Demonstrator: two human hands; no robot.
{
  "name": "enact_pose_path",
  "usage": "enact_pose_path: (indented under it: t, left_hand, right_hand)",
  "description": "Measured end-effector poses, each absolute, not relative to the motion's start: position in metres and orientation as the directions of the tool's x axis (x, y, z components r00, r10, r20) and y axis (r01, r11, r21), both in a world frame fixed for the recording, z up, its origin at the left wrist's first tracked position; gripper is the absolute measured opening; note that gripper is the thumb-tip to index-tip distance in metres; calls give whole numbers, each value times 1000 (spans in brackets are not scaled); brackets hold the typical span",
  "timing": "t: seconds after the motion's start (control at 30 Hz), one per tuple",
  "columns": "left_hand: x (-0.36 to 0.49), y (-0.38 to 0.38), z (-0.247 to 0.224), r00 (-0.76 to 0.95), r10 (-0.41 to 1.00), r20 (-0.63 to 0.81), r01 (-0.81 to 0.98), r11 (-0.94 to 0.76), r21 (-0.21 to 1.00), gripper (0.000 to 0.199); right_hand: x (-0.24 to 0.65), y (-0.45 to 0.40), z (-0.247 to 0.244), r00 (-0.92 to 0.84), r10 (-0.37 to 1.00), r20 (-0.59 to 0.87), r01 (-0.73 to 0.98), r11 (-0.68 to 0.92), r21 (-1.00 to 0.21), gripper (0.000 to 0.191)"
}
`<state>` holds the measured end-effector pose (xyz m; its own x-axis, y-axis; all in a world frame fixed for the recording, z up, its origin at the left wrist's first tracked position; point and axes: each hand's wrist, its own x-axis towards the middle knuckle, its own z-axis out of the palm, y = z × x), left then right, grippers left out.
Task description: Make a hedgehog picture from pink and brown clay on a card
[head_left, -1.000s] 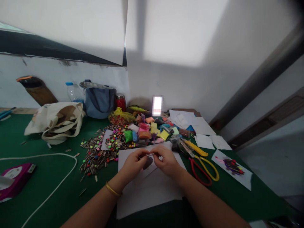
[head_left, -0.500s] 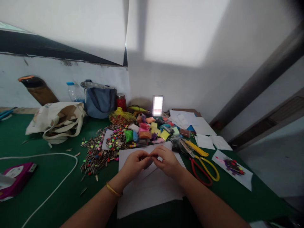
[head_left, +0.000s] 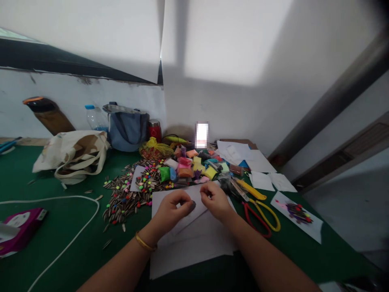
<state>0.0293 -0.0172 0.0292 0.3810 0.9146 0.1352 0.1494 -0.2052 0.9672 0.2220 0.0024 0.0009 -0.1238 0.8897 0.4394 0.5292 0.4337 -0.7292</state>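
Observation:
My left hand [head_left: 172,211], with a gold bangle at the wrist, pinches a small dark grey piece [head_left: 192,205] between thumb and fingertips. A short gap to the right of it, my right hand [head_left: 215,202] has its thumb and fingers pressed together; anything between them is too small to make out. Both hands are above white paper sheets [head_left: 197,247] near the table's front. Beyond them lie several coloured clay packets [head_left: 185,172]. Sunflower seeds [head_left: 121,202] mixed with coloured balls spread to the left of the paper.
Red-handled scissors [head_left: 258,227], yellow-handled scissors [head_left: 270,217] and a yellow cutter [head_left: 252,190] lie right. Further right is a decorated card [head_left: 298,215]. A cable [head_left: 82,233], tissue pack [head_left: 22,231], cream bag [head_left: 73,150] and blue bag [head_left: 129,129] are left.
My hands were together at the fingertips and are now apart. My right hand has shifted slightly right and up, and the dark grey piece now shows in my left fingertips.

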Motion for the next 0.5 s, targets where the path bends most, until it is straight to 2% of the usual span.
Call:
enact_pose_path:
  t: [0.1,0.27,0.4,0.5]
  left_hand:
    - [26,-15,27,359,923,141,-2,-150,989,22]
    - [21,-7,21,185,961,206,-123,-186,975,15]
    - [19,-1,19,88,978,190,9,-192,981,17]
    - [21,1,16,80,972,220,132,-229,964,18]
  right_hand:
    - [227,8,-3,-70,919,388,451,376,-810,6]
    - [227,8,-3,-46,958,282,326,281,-903,6]
    - [223,2,5,-77,963,257,316,268,-910,6]
    - [218,-3,9,-95,964,248,325,265,-908,6]
